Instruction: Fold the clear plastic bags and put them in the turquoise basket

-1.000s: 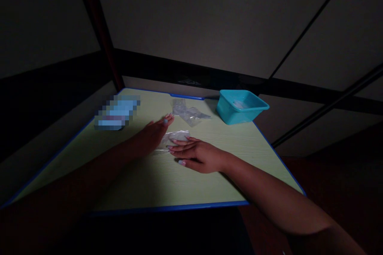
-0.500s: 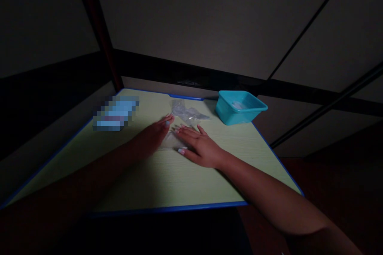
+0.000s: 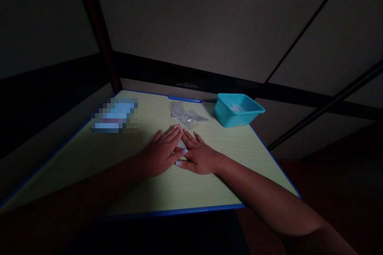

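Observation:
My left hand (image 3: 160, 153) lies flat with its fingers spread over a clear plastic bag (image 3: 180, 144) on the table. Beside it, my right hand (image 3: 199, 153) is also flat, fingers apart, at the bag's right side. The two hands nearly meet at the fingertips and thumbs and cover most of this bag. Just beyond the fingertips lie more crumpled clear plastic bags (image 3: 188, 116), which neither hand touches.
The pale yellow-green table (image 3: 191, 191) has a blue edge. At its back right stands a turquoise basket (image 3: 231, 114) with something whitish inside. A blurred-out light blue item (image 3: 115, 115) lies at the back left. Dark panelled walls rise behind.
My left hand has come down flat onto the bag, turning palm down. My right hand has shifted slightly toward me. The view has tilted a little.

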Demonstrator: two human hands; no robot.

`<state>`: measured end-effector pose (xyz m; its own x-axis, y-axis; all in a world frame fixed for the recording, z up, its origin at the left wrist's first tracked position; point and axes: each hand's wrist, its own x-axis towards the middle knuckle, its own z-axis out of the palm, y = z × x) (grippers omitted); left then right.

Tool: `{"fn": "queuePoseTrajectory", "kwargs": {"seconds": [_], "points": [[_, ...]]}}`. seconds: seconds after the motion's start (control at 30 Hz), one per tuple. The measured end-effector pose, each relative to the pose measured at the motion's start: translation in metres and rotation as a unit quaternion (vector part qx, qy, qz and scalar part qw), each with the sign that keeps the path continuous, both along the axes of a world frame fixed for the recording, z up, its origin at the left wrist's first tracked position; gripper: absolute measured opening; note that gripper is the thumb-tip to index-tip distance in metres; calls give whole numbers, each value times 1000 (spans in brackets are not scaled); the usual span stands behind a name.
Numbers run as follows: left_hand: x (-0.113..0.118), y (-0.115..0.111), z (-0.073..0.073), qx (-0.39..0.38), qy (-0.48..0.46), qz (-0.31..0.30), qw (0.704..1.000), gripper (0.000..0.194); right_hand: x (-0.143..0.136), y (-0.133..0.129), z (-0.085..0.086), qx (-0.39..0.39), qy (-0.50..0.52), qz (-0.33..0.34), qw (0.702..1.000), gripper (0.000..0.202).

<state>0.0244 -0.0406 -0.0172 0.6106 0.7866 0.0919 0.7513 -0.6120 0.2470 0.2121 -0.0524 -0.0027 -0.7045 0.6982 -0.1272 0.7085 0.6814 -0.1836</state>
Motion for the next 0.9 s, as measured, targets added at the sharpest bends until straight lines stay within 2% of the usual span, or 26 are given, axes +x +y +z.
{"fn": "queuePoseTrajectory", "kwargs": {"seconds": [0.3,0.4,0.5,0.57,0.63,0.7,0.9], "points": [[2,-1,-1,-35,0,-8,999,64,1,2,-5,-13,25,3,1000,52],[4,-1,-1,-49,-2,-3,999,64,7,5,-2,-19,73,6,997,46],[5,-1,-1,-51,-7,22,998,64,15,12,2,15,160,-27,987,39],[6,0,0,-43,-7,44,998,64,19,16,2,50,185,-63,980,45],[6,0,0,-23,-3,58,998,65,19,19,-1,64,154,-81,983,59],[5,-1,0,2,7,61,998,66,16,18,-4,59,96,-70,991,69],[4,-4,4,16,19,65,998,68,7,7,0,33,3,-39,999,79]]}}
